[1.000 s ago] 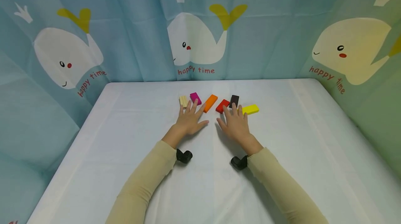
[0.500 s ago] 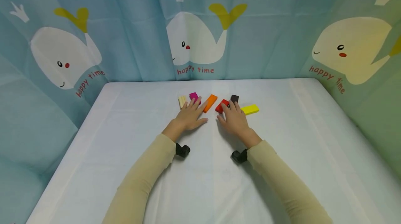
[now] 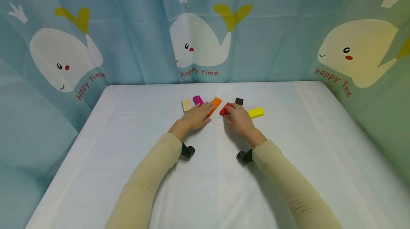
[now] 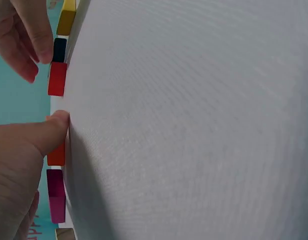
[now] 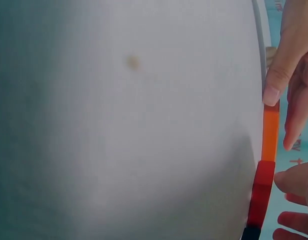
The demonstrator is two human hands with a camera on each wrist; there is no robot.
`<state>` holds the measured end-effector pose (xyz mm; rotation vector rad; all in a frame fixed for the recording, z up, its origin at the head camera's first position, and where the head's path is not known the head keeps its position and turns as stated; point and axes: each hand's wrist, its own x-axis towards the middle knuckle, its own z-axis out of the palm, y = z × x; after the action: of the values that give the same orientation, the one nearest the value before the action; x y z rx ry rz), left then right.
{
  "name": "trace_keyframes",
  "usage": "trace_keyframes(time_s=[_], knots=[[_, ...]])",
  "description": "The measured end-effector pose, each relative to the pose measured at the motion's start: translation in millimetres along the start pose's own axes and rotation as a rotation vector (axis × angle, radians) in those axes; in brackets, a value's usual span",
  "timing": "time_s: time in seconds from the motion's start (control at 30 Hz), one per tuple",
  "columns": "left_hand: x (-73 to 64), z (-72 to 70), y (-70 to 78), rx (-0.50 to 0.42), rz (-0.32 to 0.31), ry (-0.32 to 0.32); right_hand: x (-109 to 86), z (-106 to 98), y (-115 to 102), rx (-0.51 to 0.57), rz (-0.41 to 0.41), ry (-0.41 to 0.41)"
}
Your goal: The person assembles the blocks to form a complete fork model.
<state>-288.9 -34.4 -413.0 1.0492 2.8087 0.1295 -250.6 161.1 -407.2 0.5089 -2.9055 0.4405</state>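
Note:
Six small flat blocks lie in a loose row across the far part of the table. My left hand (image 3: 193, 118) reaches over the near end of the orange block (image 3: 216, 102), its fingers extended; in the left wrist view its thumb hides part of that block. Beside it on the left are a magenta block (image 3: 197, 99) and a ridged cream block (image 3: 186, 105). My right hand (image 3: 239, 120) hovers at the red block (image 3: 225, 110), thumb and fingers bent loosely near it. The right wrist view shows the thumb close beside the red block (image 5: 261, 192); contact is unclear.
A black block (image 3: 239, 101) is partly covered by my right hand. To its right lies a yellow block (image 3: 256, 112). The white-covered table (image 3: 128, 133) ends at a blue curtain (image 3: 137, 44) printed with whales.
My left hand's fingers have drawn together and shifted right, onto the orange block. My right hand has moved slightly left toward the red block, its fingers bending more. The blocks look unmoved.

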Motion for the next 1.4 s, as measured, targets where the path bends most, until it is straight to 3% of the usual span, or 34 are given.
trace_keyframes(time_s=[0.17,0.47,0.8,1.4], knots=[[1.7,1.3,0.8,-0.002,0.027,0.006,2.3,0,2,0.026,-0.003,-0.009],[4.2,-2.2,5.1,0.008,-0.010,0.037,6.7,3,6,0.042,0.005,-0.045],[4.8,-6.5,8.6,-0.010,-0.051,0.024,8.6,5,6,0.032,-0.030,-0.056],[0.6,-6.4,14.2,-0.017,-0.043,0.057,-0.2,0,1,-0.009,-0.108,-0.074]])
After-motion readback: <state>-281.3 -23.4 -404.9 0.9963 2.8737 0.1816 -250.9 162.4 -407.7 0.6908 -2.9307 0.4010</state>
